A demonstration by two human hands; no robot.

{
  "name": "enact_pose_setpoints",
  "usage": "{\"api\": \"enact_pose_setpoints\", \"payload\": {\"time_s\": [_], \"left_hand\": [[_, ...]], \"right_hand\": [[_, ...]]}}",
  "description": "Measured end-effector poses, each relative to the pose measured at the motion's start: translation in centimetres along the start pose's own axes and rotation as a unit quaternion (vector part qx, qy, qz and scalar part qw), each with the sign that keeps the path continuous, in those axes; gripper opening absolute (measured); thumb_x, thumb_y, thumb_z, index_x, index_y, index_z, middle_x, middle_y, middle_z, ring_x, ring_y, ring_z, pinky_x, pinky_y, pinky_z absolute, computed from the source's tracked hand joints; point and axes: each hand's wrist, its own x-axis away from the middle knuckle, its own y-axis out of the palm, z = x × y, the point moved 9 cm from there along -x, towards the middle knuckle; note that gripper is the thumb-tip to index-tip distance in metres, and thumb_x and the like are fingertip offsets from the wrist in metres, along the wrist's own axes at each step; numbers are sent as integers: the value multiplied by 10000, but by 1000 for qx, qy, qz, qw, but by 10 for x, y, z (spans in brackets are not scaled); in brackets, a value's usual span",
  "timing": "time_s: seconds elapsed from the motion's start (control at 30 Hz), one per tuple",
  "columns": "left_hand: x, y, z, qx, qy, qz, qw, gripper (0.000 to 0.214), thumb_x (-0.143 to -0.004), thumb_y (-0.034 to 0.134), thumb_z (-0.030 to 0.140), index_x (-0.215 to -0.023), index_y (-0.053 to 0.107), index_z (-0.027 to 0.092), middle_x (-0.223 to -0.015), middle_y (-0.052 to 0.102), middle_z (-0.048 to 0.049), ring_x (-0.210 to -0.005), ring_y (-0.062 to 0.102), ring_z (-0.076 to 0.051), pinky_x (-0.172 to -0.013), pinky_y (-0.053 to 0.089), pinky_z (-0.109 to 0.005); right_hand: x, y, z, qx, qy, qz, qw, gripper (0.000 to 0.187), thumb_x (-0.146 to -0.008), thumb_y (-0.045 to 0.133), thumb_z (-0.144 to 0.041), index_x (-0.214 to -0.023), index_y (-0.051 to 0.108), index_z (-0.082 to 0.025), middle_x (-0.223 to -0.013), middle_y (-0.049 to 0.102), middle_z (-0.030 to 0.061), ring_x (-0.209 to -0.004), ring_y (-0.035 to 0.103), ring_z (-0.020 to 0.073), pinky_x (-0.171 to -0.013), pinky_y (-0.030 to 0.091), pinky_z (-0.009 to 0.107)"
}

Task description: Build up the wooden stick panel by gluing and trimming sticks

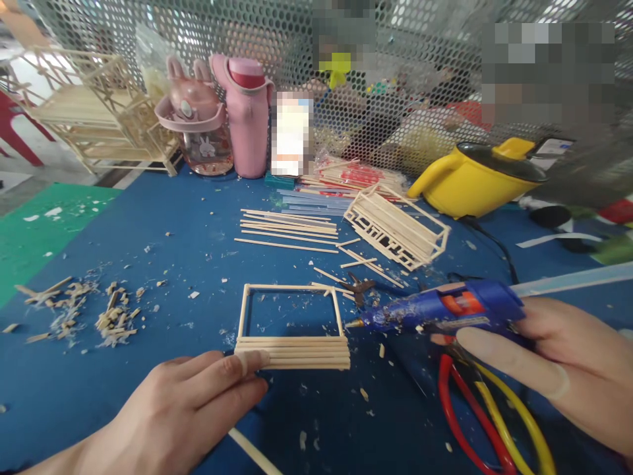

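Observation:
My left hand grips the lower left edge of a small wooden stick frame, fingertips on its slats. The frame has several sticks side by side at its near end and an open rectangle beyond. In my right hand is a blue hot glue gun, a clear glue stick coming out of its back. The gun's nozzle points at the frame's right side, close to the corner of the slats. Below my right hand are cutters with red and yellow handles, partly hidden by it; I cannot tell whether they touch.
Loose sticks and a stick-built piece lie farther back. Behind them stand a pink bottle, a rabbit-eared jar, a blurred phone and a yellow pot. Stick scraps litter the left. A perforated metal screen borders the back.

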Motion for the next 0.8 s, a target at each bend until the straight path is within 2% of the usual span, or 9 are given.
{"api": "enact_pose_setpoints", "payload": {"time_s": [0.1,0.17,0.3,0.47,0.6,0.8], "left_hand": [[-1,-2,7,-32,0,-8,999,327,-986,308,221,-1106,611,185,-1138,684,-71,-734,660,-156,-613,534,-255],[-3,-3,15,-41,13,-6,999,320,-981,312,201,-1088,611,159,-1137,689,-83,-693,657,-170,-561,523,-285],[-11,-10,21,-11,22,9,1000,364,-988,258,179,-1054,612,129,-1097,707,-93,-641,648,-167,-498,509,-297],[-18,-14,17,-16,9,5,1000,327,-967,314,158,-971,641,140,-1105,709,-67,-579,614,-154,-417,458,-288],[-17,-15,15,-19,-1,5,1000,304,-958,345,168,-970,647,141,-1144,693,-67,-575,596,-152,-419,437,-287],[-14,-9,13,-12,-11,-19,1000,335,-955,315,154,-964,649,134,-1219,652,-81,-575,579,-156,-432,449,-295]], "right_hand": [[-6,12,-19,-27,-38,-54,997,342,-735,559,-627,-761,743,-339,-752,761,9,-677,702,306,-733,590,439],[-13,17,-35,-49,-61,-48,996,339,-755,549,-614,-846,742,-350,-797,764,5,-745,705,318,-799,570,462],[-23,38,-79,-98,-118,-73,986,289,-801,554,-534,-1000,708,-393,-940,756,-40,-913,691,290,-833,566,408],[-23,74,-129,-96,-205,-154,962,273,-804,599,-419,-1065,677,-421,-1004,739,-88,-915,686,236,-831,554,330],[-23,83,-138,-80,-235,-148,957,310,-811,598,-352,-1110,649,-417,-1013,736,-81,-931,676,227,-870,523,327],[-28,87,-133,-66,-212,-154,963,298,-828,558,-418,-1107,656,-380,-1060,727,-38,-916,678,251,-810,553,362]]}}
